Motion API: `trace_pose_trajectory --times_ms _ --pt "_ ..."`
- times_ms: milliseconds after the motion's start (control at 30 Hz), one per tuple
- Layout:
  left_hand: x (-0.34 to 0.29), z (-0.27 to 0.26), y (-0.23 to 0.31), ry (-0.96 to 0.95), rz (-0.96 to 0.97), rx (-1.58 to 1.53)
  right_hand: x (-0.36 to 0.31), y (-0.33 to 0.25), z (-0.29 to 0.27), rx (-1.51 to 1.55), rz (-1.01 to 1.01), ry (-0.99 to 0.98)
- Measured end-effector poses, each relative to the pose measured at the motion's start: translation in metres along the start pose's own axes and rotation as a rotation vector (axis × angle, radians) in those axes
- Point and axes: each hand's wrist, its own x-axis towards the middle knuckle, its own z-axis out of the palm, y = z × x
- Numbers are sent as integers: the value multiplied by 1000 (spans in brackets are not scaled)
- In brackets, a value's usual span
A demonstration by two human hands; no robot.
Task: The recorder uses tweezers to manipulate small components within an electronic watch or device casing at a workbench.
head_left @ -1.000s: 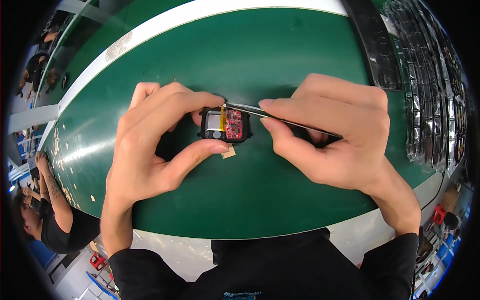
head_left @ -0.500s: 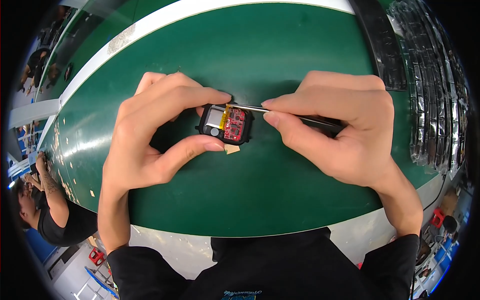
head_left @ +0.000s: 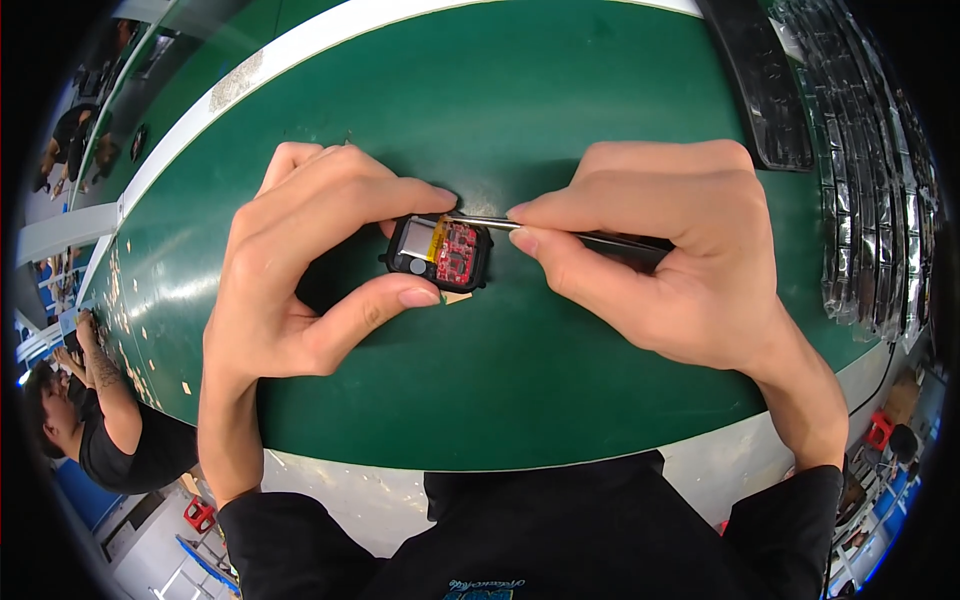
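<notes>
Between the thumb and index finger of my left hand (head_left: 310,265) is a small black device casing (head_left: 485,262), its inside facing up. It holds a red circuit board (head_left: 460,250), a silver battery (head_left: 416,241) with a strip of yellow tape (head_left: 438,240) along its edge, and a round grey disc (head_left: 418,266). My right hand (head_left: 670,250) pinches a pair of metal tweezers (head_left: 485,222). Their tips reach the top of the yellow tape, near my left fingertip; whether they grip anything is too small to tell. A small tan piece (head_left: 457,297) shows just below the casing.
The green tabletop (head_left: 520,400) has a white far edge. A long black tray (head_left: 765,100) lies at the far right, beside stacked clear plastic trays (head_left: 870,190). Small tan scraps (head_left: 130,340) are scattered at the left, where another person (head_left: 120,430) sits.
Both hands, the casing and the tweezers have shifted slightly left. The tweezer tips stay at the upper end of the yellow tape, and both grips look the same.
</notes>
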Motion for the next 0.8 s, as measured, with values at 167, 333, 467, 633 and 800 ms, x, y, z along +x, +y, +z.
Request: trace_pose_trajectory --times_ms 167,333,467,633,800 --pt "-1 -1 -3 -10 55 34 1 0 4 10 -9 35" --pt "-1 -1 -3 -2 54 13 1 2 4 24 -30 48" --pt "-1 -1 -2 -2 28 9 0 4 4 20 -36 45" --pt "0 1 -4 39 -10 -61 1 2 3 19 -48 79" --pt "-2 1 -4 30 -12 11 1 -1 1 -48 -34 114"
